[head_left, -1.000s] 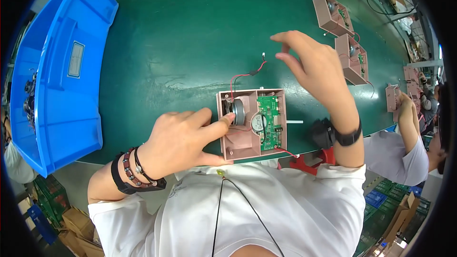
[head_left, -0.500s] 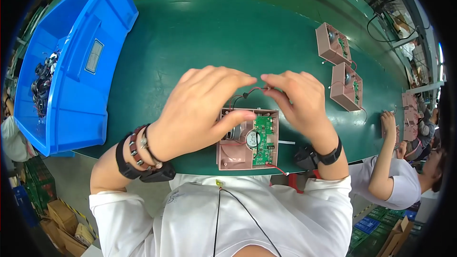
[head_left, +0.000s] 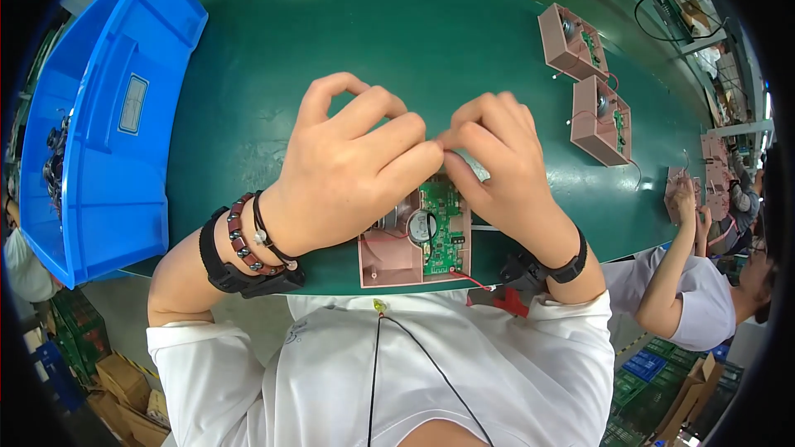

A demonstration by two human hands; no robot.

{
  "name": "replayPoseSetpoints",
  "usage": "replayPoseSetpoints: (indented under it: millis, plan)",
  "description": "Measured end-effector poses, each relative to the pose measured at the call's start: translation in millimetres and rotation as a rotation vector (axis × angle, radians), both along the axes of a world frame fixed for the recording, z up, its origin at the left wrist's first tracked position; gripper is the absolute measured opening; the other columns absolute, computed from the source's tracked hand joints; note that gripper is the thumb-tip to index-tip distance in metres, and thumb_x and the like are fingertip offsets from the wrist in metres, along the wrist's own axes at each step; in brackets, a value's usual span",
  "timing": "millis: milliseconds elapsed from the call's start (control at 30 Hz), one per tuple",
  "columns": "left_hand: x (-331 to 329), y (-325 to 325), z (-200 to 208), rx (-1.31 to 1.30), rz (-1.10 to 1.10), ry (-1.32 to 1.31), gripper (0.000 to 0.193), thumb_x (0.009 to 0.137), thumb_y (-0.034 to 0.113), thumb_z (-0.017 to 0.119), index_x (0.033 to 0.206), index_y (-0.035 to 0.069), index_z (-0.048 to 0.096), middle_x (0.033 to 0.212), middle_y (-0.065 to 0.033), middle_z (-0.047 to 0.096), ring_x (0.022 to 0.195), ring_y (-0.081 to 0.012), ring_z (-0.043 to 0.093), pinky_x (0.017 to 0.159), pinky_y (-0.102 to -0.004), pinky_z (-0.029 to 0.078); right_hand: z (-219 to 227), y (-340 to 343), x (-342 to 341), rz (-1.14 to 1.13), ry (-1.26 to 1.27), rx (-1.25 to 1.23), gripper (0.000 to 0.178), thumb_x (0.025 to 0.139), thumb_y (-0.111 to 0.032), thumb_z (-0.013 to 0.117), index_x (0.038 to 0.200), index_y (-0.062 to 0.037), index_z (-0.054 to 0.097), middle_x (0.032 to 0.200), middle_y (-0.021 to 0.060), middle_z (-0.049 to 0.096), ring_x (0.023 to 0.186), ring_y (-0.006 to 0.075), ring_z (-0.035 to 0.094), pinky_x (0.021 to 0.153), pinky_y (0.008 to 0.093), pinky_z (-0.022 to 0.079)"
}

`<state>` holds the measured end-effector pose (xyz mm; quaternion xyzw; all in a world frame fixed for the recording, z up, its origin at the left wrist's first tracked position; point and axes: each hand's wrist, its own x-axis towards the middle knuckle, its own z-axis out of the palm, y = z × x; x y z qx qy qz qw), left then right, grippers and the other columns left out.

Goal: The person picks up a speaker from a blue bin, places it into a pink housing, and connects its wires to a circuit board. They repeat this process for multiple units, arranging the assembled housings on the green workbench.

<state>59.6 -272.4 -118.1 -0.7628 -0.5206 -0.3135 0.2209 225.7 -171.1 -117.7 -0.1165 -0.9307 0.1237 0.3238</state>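
A pink open case [head_left: 392, 268] lies on the green bench in front of me, holding a green circuit board [head_left: 455, 223] and a round white-labelled part [head_left: 421, 226]. My left hand [head_left: 356, 161] arches over the case's far left part, with thumb and index finger pinched together. Opposite it, my right hand [head_left: 503, 153] is also closed in a pinch, its fingertips meeting the left ones above the far edge. The wire between the fingertips is almost wholly hidden now. A red lead [head_left: 472, 279] with a white plug sticks out at the case's near right corner.
At left stands a large blue bin [head_left: 124, 157] with dark small parts [head_left: 56, 161] inside. Two more pink cases [head_left: 571, 41] with speakers and boards sit at the far right. Further right, a co-worker's hand [head_left: 684, 197] is at another pink case.
Both hands have come together and their fingertips now touch; the left fingers have curled into a pinch. The red and black wire visible between them has become covered.
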Motion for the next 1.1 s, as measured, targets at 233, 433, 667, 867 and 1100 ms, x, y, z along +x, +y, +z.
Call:
replayPoseSetpoints:
  millis: [233, 433, 667, 867, 1100]
  plan:
    - [7, 1, -6, 0.069, -0.023, -0.021, 0.014, 0.063, 0.015, 0.065, 0.07, 0.015, 0.054, 0.069, 0.0053, 0.048, 0.072, -0.012, 0.054, 0.08, -0.0371, 0.043, -3, -4, 1, 0.067, -0.099, -0.237, 0.015, 0.072, -0.004, 0.07, 0.08, -0.0101, 0.058, 0.076, 0.0005, 0.057, 0.073, 0.019, 0.054, 0.069, 0.0336, 0.035]
    - [3, -8, -4, -0.063, -0.066, -0.058, 0.013, 0.07, 0.017, 0.072, 0.08, 0.015, 0.065, 0.075, 0.0057, 0.057, 0.074, -0.0154, 0.056, 0.079, -0.038, 0.04, -7, -3, 6, 0.061, -0.113, -0.139, 0.014, 0.074, -0.005, 0.07, 0.08, -0.0106, 0.059, 0.073, -0.0012, 0.057, 0.07, 0.0182, 0.054, 0.07, 0.0333, 0.034]
    - [-12, -34, 2, -0.347, -0.06, -0.236, 0.033, 0.071, 0.02, 0.075, 0.1, 0.01, 0.064, 0.094, -0.0028, 0.06, 0.084, -0.0216, 0.056, 0.081, -0.0384, 0.04, -3, -1, 26, 0.157, -0.253, -0.297, 0.017, 0.072, 0.001, 0.069, 0.083, -0.0095, 0.062, 0.082, 0.0, 0.065, 0.073, 0.0171, 0.054, 0.073, 0.0321, 0.032]
    - [-27, -43, -16, -0.518, -0.075, -0.365, 0.038, 0.076, 0.022, 0.073, 0.109, 0.006, 0.06, 0.096, -0.0069, 0.061, 0.086, -0.0251, 0.056, 0.082, -0.0381, 0.04, -10, -8, 22, 0.139, -0.221, -0.307, 0.016, 0.072, -0.003, 0.072, 0.083, -0.0111, 0.063, 0.082, -0.0015, 0.067, 0.072, 0.0159, 0.054, 0.075, 0.0319, 0.031]
    - [-34, -43, -23, -0.671, -0.134, -0.61, 0.047, 0.08, 0.024, 0.071, 0.118, 0.004, 0.054, 0.097, -0.0091, 0.061, 0.086, -0.0255, 0.057, 0.082, -0.0367, 0.041, -15, -9, 20, 0.101, -0.216, -0.223, 0.016, 0.069, -0.006, 0.076, 0.08, -0.0109, 0.066, 0.088, 0.0009, 0.061, 0.08, 0.0179, 0.048, 0.074, 0.0313, 0.032]
